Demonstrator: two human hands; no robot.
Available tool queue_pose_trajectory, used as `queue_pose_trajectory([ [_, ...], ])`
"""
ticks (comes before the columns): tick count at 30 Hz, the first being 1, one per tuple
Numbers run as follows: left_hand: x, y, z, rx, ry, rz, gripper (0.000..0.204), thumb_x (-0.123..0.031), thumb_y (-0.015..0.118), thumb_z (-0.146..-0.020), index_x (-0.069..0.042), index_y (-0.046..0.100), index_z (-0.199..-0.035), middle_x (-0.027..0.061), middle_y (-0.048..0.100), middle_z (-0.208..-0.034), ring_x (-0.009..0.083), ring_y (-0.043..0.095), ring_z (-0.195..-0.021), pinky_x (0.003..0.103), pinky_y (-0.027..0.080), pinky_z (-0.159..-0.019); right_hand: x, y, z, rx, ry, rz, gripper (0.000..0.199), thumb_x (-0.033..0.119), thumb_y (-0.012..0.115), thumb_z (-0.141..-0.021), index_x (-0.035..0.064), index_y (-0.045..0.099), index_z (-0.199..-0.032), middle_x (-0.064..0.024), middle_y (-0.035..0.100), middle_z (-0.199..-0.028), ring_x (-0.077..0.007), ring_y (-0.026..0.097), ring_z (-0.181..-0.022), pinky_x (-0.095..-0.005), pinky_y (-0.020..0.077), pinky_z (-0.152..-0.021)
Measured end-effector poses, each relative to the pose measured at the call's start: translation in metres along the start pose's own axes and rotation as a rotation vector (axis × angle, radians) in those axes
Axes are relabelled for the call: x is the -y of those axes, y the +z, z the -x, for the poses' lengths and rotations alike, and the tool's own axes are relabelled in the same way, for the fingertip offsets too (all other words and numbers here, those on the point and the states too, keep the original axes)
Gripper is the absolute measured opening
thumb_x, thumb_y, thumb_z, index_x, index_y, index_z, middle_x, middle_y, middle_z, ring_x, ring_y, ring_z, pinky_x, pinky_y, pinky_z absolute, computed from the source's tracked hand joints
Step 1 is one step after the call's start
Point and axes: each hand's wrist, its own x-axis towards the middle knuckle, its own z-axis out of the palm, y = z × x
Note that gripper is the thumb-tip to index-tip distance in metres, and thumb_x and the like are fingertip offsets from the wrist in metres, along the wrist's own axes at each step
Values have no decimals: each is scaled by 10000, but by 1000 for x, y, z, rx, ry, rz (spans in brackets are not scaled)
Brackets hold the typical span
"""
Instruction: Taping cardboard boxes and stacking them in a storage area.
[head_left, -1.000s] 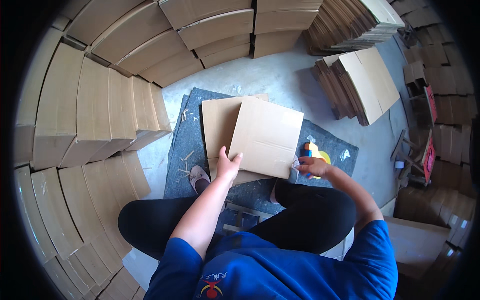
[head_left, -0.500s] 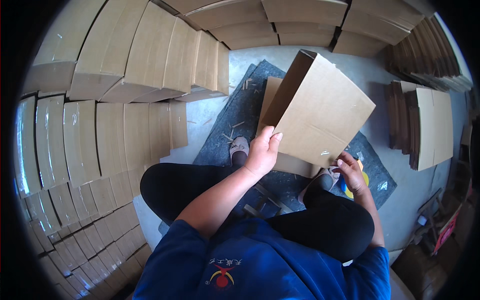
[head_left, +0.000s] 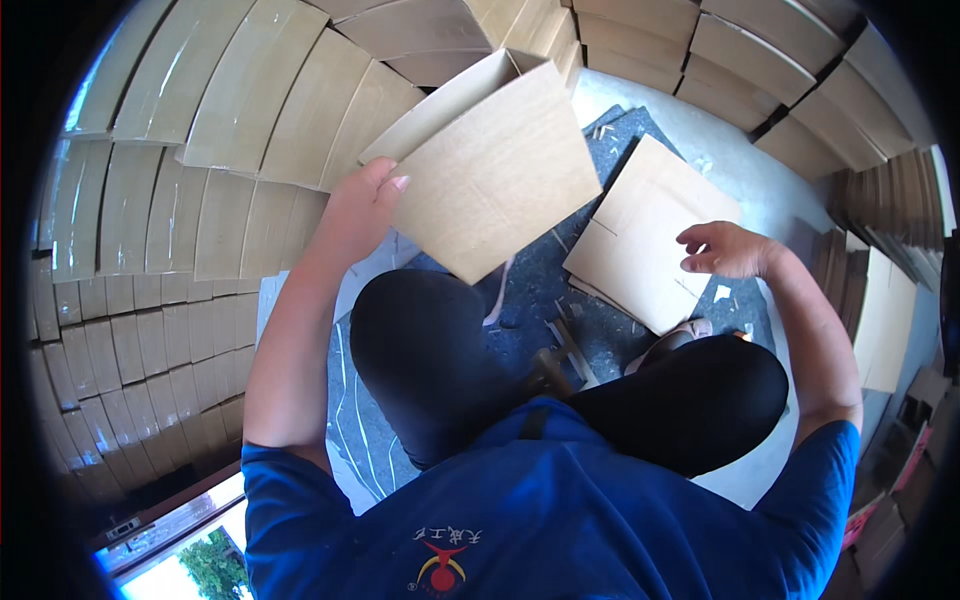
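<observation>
An open-topped brown cardboard box [head_left: 500, 170] is held up at the left by my left hand [head_left: 365, 210], its fingers closed on the box's near left edge. The box is tilted, with its opening toward the far side. Over the floor mat, flat cardboard pieces [head_left: 640, 230] lie in a small pile near my right foot. My right hand [head_left: 730, 248] hovers above the right part of that pile, apart from the box, its fingers loosely curled and spread with nothing visible in them.
Tall stacks of cardboard boxes [head_left: 130, 230] stand on my left, and more boxes [head_left: 720, 60] line the far side. Folded cardboard bundles [head_left: 880, 310] stand at the right. A dark mat [head_left: 620, 140] with scraps covers the floor in front of my legs.
The box has moved from in front of me to the left in my left hand. My right hand has let go of it and moved right, over the flat cardboard, which is now uncovered.
</observation>
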Motion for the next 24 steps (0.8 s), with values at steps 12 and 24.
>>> queue_pose_trajectory([
  [12, 125, 139, -51, 418, -295, 610, 272, -194, 547, -1006, 9, 613, -1175, 96, 695, -1065, 139, 604, -995, 295, 465, -903, 38, 284, -110, 540, -12, -235, 754, 541, 740, -770, 33, 588, -1306, -230, 626, -1254, -394, 583, -1191, -429, 463, -1004],
  [24, 162, 196, -35, 434, -718, 904, 257, -189, 509, -1034, -19, 621, -1190, 26, 671, -1086, 86, 597, -967, 247, 466, -853, 65, 349, -130, 617, 242, -604, 420, 359, 727, -656, 69, 744, -959, -194, 718, -943, -355, 696, -913, -417, 548, -847],
])
